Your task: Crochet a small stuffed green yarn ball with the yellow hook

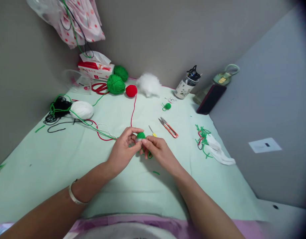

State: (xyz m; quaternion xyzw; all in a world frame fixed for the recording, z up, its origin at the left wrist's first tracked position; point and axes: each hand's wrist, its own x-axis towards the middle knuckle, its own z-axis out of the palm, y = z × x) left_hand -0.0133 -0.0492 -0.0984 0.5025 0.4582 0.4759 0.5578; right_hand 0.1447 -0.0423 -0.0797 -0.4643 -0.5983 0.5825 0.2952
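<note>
Item one, in hand: a small green-and-white piece [141, 136], apparently yarn work, held above the cloth at the middle of the table; we judge the step to be close handwork on it. Left hand [123, 146]: fingers curled, thumb and fingertips closed about the piece from its left; right hand [158, 148]: thumb and forefinger brought together at its right edge, seemingly pinching it; what the hidden fingers do, we cannot tell. Below the grip, a green loop [150, 155]; we judge that the next move calls for a steady left hold, a fine right pinch, and that loop kept free of snags.

Within reach: a yellow-handled tool [154, 134], just beyond the right hand; orange-handled snips [169, 127], blades apart, unheld; farther off, a red yarn ball [131, 91], its strand running towards the left hand; white fluffy stuffing [149, 85].
</note>
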